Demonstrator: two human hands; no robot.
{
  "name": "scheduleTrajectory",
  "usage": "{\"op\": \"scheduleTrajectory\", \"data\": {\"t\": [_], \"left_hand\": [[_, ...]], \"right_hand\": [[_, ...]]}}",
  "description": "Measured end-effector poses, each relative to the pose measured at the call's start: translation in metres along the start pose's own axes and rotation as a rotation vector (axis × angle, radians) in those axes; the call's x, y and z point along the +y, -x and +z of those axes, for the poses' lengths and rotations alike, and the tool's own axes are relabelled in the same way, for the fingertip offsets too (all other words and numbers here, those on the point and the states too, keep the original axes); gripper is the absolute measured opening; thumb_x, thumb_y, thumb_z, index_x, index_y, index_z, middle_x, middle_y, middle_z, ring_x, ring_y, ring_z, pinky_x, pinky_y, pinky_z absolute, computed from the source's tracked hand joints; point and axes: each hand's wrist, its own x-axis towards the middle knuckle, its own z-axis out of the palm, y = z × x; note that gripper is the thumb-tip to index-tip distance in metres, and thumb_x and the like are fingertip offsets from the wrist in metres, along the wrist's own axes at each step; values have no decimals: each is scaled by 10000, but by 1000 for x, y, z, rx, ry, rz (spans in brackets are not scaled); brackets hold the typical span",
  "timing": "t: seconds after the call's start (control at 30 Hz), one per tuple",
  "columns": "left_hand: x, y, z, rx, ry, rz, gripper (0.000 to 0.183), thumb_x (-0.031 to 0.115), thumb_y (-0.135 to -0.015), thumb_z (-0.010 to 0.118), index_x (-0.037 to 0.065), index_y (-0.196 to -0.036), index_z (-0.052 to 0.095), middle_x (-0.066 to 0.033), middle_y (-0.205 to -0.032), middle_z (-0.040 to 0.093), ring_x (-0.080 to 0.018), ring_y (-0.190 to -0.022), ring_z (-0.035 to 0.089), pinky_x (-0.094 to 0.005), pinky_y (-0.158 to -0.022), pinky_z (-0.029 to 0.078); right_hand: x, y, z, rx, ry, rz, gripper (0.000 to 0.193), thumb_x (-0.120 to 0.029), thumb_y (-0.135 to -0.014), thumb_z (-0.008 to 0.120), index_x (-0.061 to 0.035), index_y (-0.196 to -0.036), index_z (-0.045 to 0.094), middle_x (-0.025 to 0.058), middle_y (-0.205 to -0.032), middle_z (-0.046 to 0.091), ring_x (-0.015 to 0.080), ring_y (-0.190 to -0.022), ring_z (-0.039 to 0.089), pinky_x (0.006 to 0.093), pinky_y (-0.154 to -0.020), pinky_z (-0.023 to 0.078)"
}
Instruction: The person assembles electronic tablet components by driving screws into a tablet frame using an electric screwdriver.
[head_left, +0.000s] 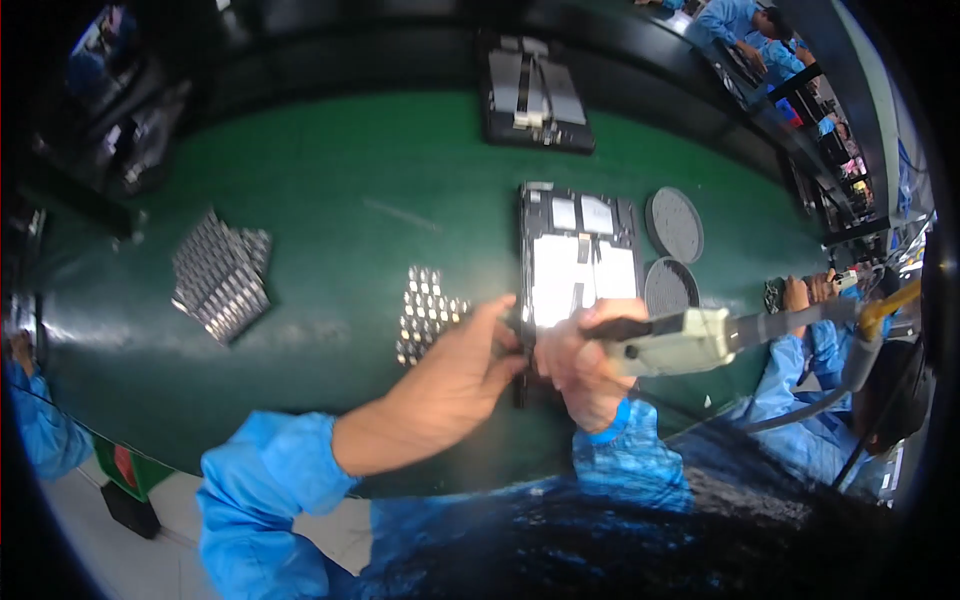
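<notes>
An opened tablet (584, 262) with white battery packs lies on the green tabletop in front of me. My left hand (450, 365) reaches to its near left edge, thumb and fingers closed against the side. Over the tablet's near end, my right hand (583, 372) is wrapped round a pale power screwdriver (678, 343). Motion blurs that hand, and the screwdriver's tip is hidden. A grey cable (775, 323) runs from its back to the right. Beside my left hand lies a cluster of small metallic parts (424, 312) set in rows, partly covered by my fingers.
Two round grey dishes (675, 226) sit right of the tablet. A second opened tablet (538, 95) lies at the far side. Stacked sheets of small parts (222, 277) are on the left. Other people in blue sleeves work at the right and left edges. A hanging hose (862, 360) is at right.
</notes>
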Motion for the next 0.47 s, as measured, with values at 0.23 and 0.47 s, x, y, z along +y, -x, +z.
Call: {"op": "scheduleTrajectory", "data": {"t": [0.23, 0.47], "left_hand": [[16, 21, 37, 11, -498, 122, 857, 352, -849, 713, -70, -1440, 257, -274, -1371, 385, -386, -1168, 538, -402, -969, 481], [-1, 29, 53, 158, -647, 245, 709, 338, -914, 646, -42, -1414, 317, -232, -1383, 365, -365, -1248, 460, -386, -1008, 468]], "right_hand": [[-10, 1, -11, -85, 77, 85, 109, -98, -854, 715, -38, -884, 629, 19, -692, 575, 90, -602, 525, 234, -519, 422], [-41, -18, -52, -26, -194, -112, 502, -190, -863, 698, -30, -1252, 423, 27, -633, 513, 117, -466, 518, 244, -427, 431]]}}
